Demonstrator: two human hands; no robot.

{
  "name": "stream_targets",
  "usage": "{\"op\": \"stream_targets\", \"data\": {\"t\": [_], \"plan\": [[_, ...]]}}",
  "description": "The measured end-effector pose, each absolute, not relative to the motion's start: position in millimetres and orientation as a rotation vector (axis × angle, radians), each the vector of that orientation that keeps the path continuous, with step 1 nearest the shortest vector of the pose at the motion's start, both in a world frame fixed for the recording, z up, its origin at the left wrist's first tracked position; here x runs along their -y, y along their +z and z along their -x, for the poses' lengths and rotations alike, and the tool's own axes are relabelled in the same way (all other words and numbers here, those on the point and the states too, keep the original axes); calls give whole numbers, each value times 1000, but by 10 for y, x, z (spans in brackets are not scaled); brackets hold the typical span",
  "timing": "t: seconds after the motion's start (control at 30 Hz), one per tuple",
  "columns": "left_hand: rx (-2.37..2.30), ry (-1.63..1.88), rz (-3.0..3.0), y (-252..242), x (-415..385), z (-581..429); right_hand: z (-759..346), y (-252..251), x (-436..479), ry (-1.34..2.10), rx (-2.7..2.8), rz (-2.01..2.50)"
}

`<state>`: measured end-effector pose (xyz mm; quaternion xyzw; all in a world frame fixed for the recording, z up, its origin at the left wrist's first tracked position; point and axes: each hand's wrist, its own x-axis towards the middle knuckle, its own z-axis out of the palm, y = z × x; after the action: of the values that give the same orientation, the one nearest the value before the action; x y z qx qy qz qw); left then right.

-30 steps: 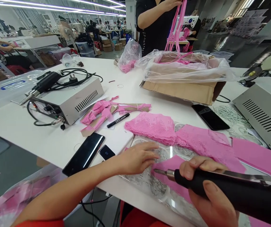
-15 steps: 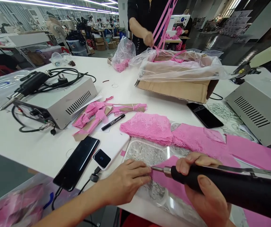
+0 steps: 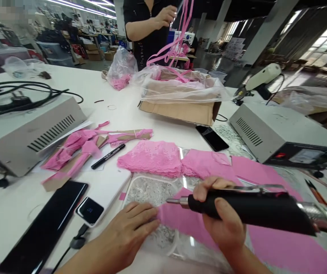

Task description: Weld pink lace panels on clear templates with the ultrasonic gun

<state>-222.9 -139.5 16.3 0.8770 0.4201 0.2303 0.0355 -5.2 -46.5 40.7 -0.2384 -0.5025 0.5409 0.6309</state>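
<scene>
My right hand [image 3: 223, 217] is wrapped round a black handheld ultrasonic welding gun [image 3: 246, 209], its metal tip [image 3: 177, 200] pointing left. The tip is over the left part of a pink fabric piece [image 3: 188, 220], close to my left fingers; whether it touches cannot be told. My left hand [image 3: 129, 232] lies with fingers stretched out on that fabric's left edge, its thumb hidden. Beneath is a clear plastic tray [image 3: 149, 188] over a speckled grey surface. Beyond it lie a stack of pink lace pieces [image 3: 152, 158] and more pink fabric [image 3: 209, 163].
Phones [image 3: 43, 228] [image 3: 211, 137], a power bank [image 3: 89, 211] and a marker [image 3: 108, 156] lie about. Grey control boxes [image 3: 35, 129] [image 3: 283, 129] flank the table. A lined carton [image 3: 177, 110] stands at the back, where another person [image 3: 149, 30] holds pink straps [image 3: 180, 38].
My view has swung to the right, showing more of the right control box. The welding gun's tip has drawn slightly up from my left fingertips. The other person's hand has risen with the straps.
</scene>
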Motion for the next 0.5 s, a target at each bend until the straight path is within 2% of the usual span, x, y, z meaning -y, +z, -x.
{"op": "stream_targets", "data": {"t": [0.17, 0.5], "plan": [[-1220, 777, -2732, 198, 1299, 2112, -277, 467, 176, 1059, 951, 686], [-1185, 510, -2767, 133, 1075, 1843, -250, 390, 127, 1066, 1000, 701]]}}
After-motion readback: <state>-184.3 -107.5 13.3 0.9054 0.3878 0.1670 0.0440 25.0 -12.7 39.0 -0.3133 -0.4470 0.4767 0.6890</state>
